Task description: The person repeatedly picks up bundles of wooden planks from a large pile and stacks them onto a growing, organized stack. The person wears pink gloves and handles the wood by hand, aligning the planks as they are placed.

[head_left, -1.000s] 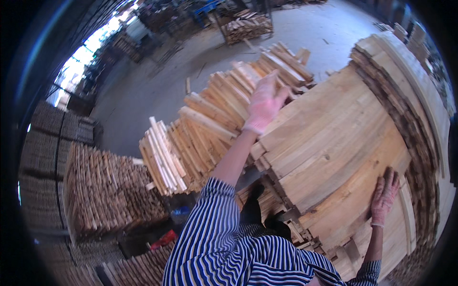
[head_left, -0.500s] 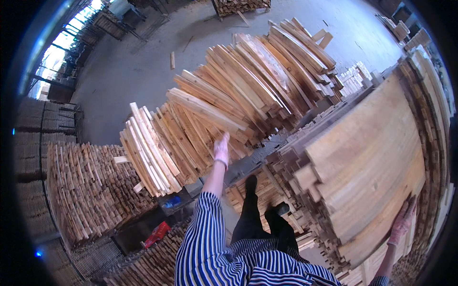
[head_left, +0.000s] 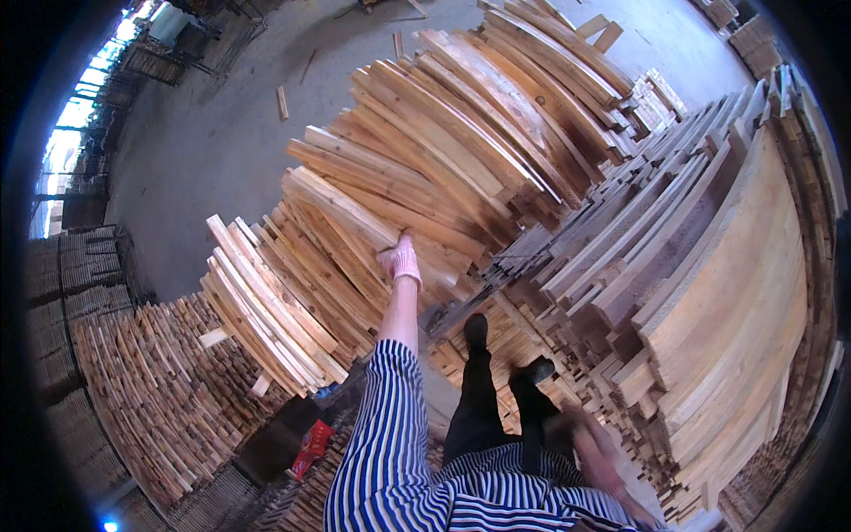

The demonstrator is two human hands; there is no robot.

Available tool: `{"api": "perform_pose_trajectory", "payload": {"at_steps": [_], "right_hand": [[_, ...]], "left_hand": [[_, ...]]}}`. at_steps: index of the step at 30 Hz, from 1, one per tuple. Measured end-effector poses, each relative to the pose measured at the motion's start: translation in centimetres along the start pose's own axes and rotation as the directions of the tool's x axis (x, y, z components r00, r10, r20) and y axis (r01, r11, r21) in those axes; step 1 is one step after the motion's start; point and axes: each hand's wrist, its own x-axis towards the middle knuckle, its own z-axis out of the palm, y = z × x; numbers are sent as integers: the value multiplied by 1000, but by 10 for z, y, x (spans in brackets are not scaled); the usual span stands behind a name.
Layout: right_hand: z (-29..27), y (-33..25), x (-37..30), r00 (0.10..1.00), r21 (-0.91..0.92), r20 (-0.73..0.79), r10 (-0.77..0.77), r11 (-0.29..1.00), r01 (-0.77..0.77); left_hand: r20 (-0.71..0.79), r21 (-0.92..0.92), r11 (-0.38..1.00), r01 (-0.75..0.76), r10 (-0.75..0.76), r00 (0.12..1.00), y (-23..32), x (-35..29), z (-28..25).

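Note:
My left hand (head_left: 402, 262), in a pale pink glove, reaches forward to the long pile of boards. Its fingers are curled over the near end of a light wooden board (head_left: 341, 206), which lies slantwise across the others. My right hand (head_left: 599, 454) is low in front of my legs, beside the right-hand stack; motion smears it and its fingers cannot be made out. Wide, pale boards (head_left: 736, 346) lie on top of that stack, apart from my right hand.
Stacked short wood pieces (head_left: 151, 381) stand at the left, with a red packet (head_left: 310, 449) near them. More boards (head_left: 656, 222) sit edge-up in the right-hand stack. Wooden slats (head_left: 514, 355) lie around my feet. A loose stick (head_left: 282, 103) rests on the grey floor.
My right hand has left the wide boards at the right and swung in toward my legs. My left fingers have curled onto the board end. The whole view has shifted.

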Motion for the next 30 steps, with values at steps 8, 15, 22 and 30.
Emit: {"api": "perform_pose_trajectory", "payload": {"at_steps": [8, 15, 22, 30], "right_hand": [[132, 60, 292, 879, -437, -138, -456, 825, 359], [176, 33, 380, 856, -680, -233, -463, 706, 197], [166, 49, 339, 956, -751, -12, -294, 634, 185], [174, 54, 371, 996, -413, -85, -37, 911, -1]], "left_hand": [[182, -221, 950, -221, 263, 948, -57, -17, -33], [436, -384, 916, 114, 72, 897, -60, -62, -21], [766, -428, 845, 320, 151, 625, -107, -25, -41], [766, -507, 744, 434, 159, 623, -116, -11, -25]]}}
